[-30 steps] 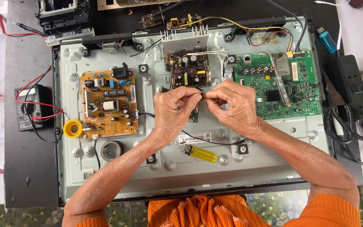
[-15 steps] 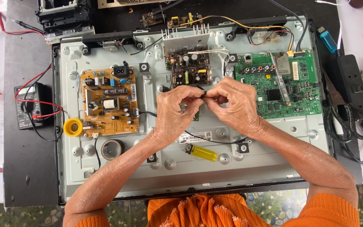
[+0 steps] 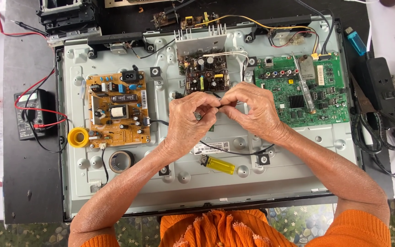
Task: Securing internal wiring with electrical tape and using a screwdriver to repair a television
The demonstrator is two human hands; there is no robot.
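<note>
Head view: grey metal chassis (image 3: pixel 298 151) on black table (image 3: pixel 28 183).

Metal back panel (image 3: pixel 293 160) lies on the table. On it: power board (image 3: pixel 117 110) at left, small board (image 3: pixel 205 75) at centre rear, main board (image 3: pixel 302 87) at right. Both hands meet before the small board. Lighter (image 3: pixel 217 164) lies nearer the person; multimeter (image 3: pixel 29 113) sits left of the panel.
</note>
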